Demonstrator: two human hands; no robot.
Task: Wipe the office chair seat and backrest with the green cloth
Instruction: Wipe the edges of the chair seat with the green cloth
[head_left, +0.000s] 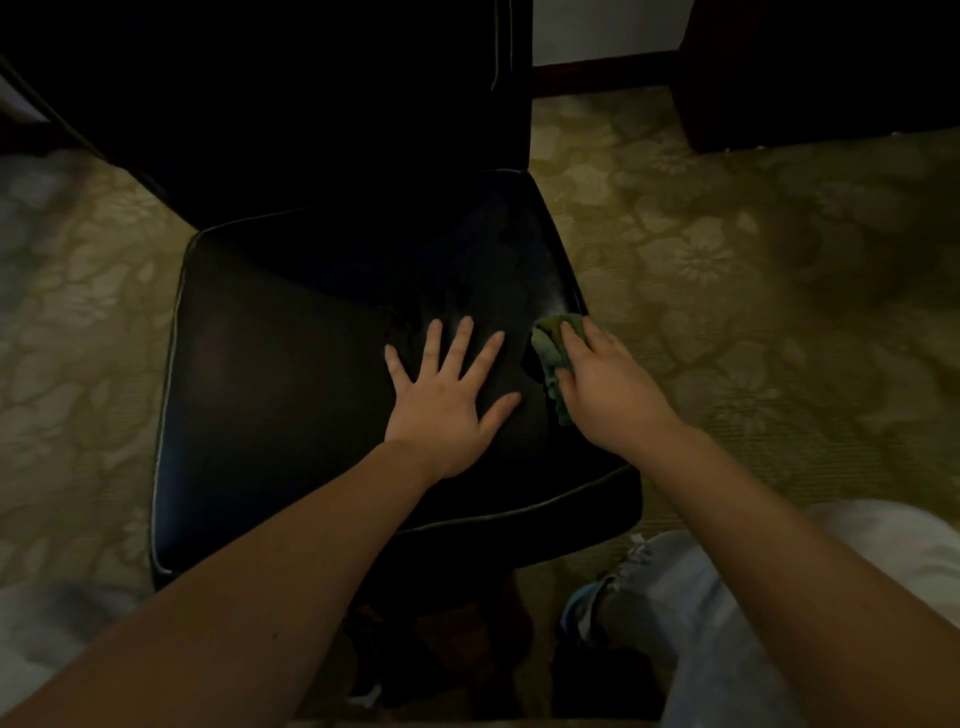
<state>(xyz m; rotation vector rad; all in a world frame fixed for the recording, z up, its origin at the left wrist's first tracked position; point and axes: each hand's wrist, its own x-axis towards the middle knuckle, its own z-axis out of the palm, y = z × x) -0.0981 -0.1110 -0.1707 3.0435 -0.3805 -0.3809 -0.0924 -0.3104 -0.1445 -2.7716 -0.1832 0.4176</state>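
A black leather office chair fills the middle of the head view; its seat (291, 374) has pale piping along the edges, and the dark backrest (311, 104) rises behind it. My left hand (447, 389) lies flat on the seat with fingers spread and straight. My right hand (602, 384) presses a crumpled green cloth (548, 345) onto the seat's right edge. The fingers lie over the cloth and cover most of it, so only its left side shows.
Patterned beige-green carpet (753, 291) surrounds the chair. A dark wooden furniture piece (821, 67) stands at the back right, with a dark skirting board beside it. My knee in light torn jeans (691, 597) is at the lower right, near the seat's front corner.
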